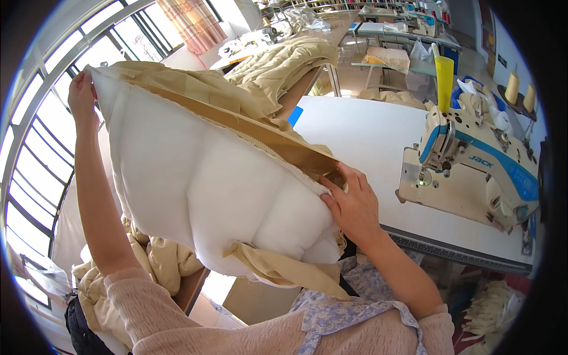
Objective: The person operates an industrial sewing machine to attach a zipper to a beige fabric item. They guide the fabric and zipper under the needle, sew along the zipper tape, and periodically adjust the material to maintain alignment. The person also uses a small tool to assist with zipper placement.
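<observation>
Stretched between my hands is a padded garment piece (195, 171), with white quilted wadding facing me and tan fabric along its top edge and behind. My left hand (83, 97), raised at the upper left, pinches one corner of it. At the other end, my right hand (353, 201) grips the edge, thumb on the wadding side and fingers on the tan fabric. A loose tan fabric strip (284, 269) hangs from the lower part. The fingertips of my left hand are partly hidden by distance and the cloth.
To the right, a white and blue sewing machine (473, 165) stands on a white table (361, 121), a yellow holder (444, 83) on top. Thread cones (512, 87) stand behind it. Tan padded garments (284, 65) lie on a table beyond; more tan padded fabric (168, 260) lies lower left. Barred windows (35, 165) line the left.
</observation>
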A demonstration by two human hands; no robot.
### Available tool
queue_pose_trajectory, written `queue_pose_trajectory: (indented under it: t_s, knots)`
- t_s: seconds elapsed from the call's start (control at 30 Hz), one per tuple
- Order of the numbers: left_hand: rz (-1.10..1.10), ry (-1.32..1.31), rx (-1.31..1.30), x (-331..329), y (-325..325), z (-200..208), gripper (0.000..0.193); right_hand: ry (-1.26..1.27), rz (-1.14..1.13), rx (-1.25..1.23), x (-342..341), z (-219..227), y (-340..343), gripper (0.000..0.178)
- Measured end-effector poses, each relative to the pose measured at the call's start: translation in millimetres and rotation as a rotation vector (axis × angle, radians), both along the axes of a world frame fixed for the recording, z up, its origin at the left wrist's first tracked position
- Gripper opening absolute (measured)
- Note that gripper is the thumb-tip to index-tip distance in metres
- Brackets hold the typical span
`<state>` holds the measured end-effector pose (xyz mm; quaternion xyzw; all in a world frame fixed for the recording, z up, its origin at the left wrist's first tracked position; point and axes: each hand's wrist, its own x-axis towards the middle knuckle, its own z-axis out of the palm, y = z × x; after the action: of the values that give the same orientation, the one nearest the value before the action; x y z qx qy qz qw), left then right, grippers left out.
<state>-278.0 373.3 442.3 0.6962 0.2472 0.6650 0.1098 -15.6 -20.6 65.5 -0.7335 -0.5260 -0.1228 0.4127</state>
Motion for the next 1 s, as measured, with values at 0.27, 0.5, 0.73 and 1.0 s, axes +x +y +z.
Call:
queue_pose_trajectory:
  t_s: [0.27, 0.5, 0.73, 1.0]
  knots:
    - [-0.016, 0.074, -0.155, -38.9, 4.7, -33.8, 0.045, -0.097, -0.049, 0.128, 14.7, -12.4, 28.0, 0.028]
    - [-0.115, 0.161, -0.455, -72.6, 23.4, -77.7, 0.031, 0.382, 0.143, 0.102, 39.8, 39.8, -6.2, 0.014]
    - [0.026, 0.489, -0.673, -64.1, 93.9, -138.4, 0.018, -0.125, 0.21, -0.125, -1.4, 112.5, -79.9, 0.01]
    - [-0.166, 0.129, 0.61, 283.1, 9.1, 51.4, 0.045, 1.452, 1.042, 0.197, -32.0, 36.9, -112.2, 0.03]
